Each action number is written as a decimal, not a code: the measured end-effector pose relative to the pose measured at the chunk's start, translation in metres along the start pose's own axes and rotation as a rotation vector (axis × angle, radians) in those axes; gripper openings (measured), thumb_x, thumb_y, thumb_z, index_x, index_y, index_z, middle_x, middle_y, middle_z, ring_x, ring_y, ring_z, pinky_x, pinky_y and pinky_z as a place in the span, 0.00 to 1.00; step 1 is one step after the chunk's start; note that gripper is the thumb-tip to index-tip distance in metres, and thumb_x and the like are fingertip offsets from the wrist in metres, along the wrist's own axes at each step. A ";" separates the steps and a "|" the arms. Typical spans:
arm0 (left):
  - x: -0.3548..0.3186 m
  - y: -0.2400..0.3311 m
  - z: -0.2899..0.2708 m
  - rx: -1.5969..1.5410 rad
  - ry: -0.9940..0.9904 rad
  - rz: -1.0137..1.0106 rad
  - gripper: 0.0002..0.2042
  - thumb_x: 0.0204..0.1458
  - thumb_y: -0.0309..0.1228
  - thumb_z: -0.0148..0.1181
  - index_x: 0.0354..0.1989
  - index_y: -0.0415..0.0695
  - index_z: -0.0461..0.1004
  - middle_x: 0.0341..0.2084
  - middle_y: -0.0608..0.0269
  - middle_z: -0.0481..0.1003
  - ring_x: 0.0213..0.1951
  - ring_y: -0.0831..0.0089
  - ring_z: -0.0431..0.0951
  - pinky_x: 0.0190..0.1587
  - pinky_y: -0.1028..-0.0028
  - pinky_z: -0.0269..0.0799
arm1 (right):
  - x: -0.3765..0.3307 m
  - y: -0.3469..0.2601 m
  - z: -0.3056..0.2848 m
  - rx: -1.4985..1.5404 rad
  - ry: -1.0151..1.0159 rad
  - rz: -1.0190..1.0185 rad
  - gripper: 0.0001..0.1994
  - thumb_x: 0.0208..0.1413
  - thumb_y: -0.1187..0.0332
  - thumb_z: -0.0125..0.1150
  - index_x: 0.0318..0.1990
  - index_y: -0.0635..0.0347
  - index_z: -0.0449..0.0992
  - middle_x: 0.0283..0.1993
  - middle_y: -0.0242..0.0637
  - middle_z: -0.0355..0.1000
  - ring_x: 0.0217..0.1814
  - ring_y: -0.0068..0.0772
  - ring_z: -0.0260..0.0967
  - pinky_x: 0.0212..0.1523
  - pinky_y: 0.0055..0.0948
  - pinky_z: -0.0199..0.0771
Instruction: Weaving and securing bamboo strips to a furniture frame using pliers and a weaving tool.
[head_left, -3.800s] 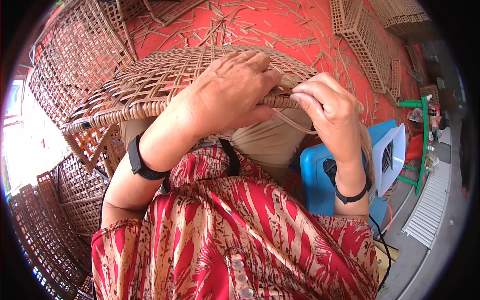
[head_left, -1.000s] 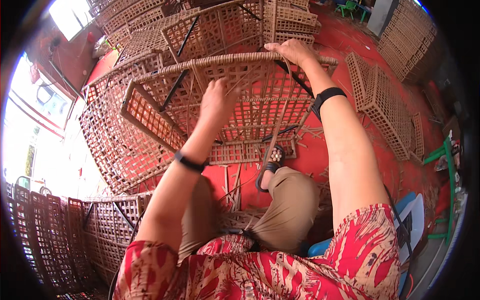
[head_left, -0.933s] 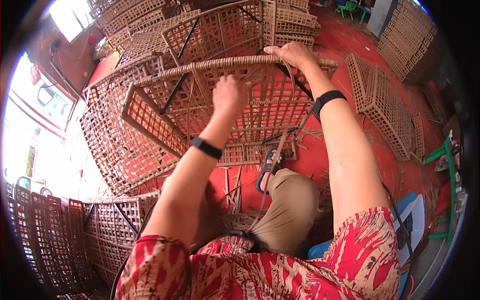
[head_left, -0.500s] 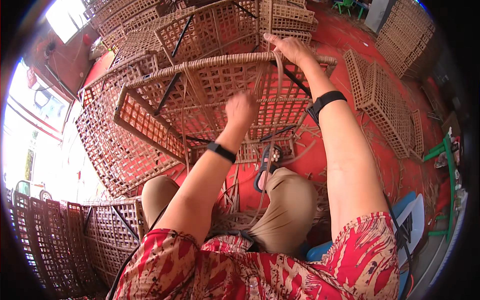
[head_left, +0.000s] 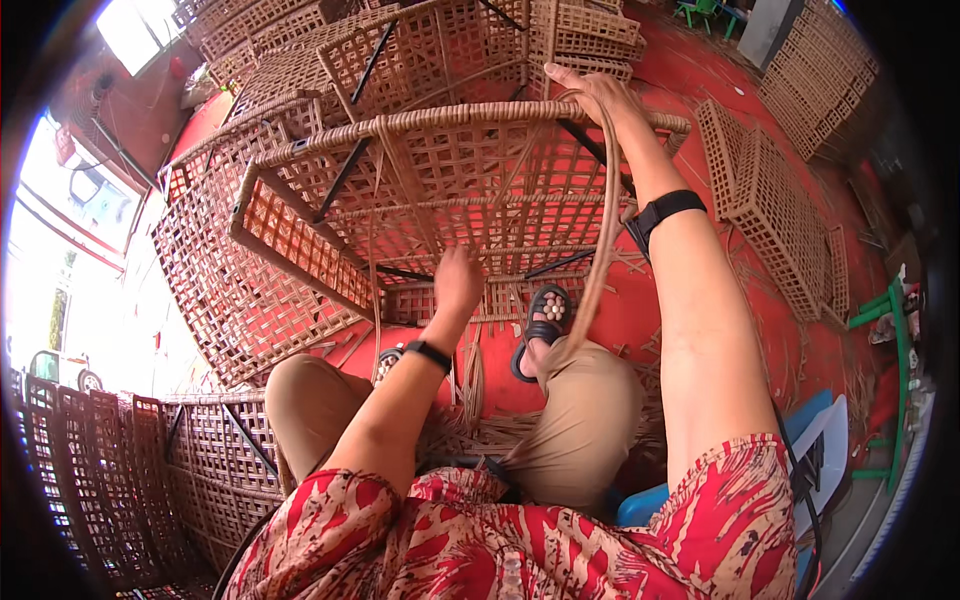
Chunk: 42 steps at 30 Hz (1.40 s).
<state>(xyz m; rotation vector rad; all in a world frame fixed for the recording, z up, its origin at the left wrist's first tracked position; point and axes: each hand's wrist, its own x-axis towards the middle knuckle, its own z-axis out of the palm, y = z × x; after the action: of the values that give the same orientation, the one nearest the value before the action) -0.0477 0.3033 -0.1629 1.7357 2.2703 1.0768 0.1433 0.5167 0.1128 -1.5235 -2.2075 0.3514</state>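
Note:
A large woven rattan basket frame (head_left: 285, 158) stands tilted before my knees, its long top rim wound with strand and black metal bars showing at its corners. My right hand (head_left: 604, 95) is at the right part of that rim, thumb stretched out to the left. A long rattan strand (head_left: 610, 200) loops from this hand, hanging in a curve toward my right knee; the grip on it is partly hidden. Inside the frame's outline, my left hand (head_left: 459, 282) hovers lower with its fingers drawn together, and whatever they hold cannot be made out.
More woven panels (head_left: 230, 270) lean behind the frame, with stacked baskets (head_left: 590, 35) farther back. Other baskets (head_left: 780, 210) lie on the red floor at right. Dark woven pieces (head_left: 80, 460) stand at lower left. A green stool (head_left: 900, 370) is at far right; strand scraps litter the floor.
My left hand has dropped down and slightly left. The strand now swings out in a wide loop right of the frame. My right hand has shifted a little right along with the rim.

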 end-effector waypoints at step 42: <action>0.075 0.149 -0.067 -0.235 0.339 0.137 0.12 0.57 0.38 0.57 0.40 0.42 0.75 0.35 0.46 0.74 0.36 0.45 0.76 0.39 0.54 0.71 | -0.072 -0.045 -0.013 -0.145 0.147 0.105 0.39 0.55 0.27 0.38 0.35 0.54 0.85 0.43 0.52 0.79 0.52 0.54 0.74 0.54 0.47 0.69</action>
<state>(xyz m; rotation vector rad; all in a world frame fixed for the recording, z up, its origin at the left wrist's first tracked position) 0.0155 0.3527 -0.0022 1.7426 2.1054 1.7050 0.1347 0.4326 0.1294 -1.6889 -2.0824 0.1084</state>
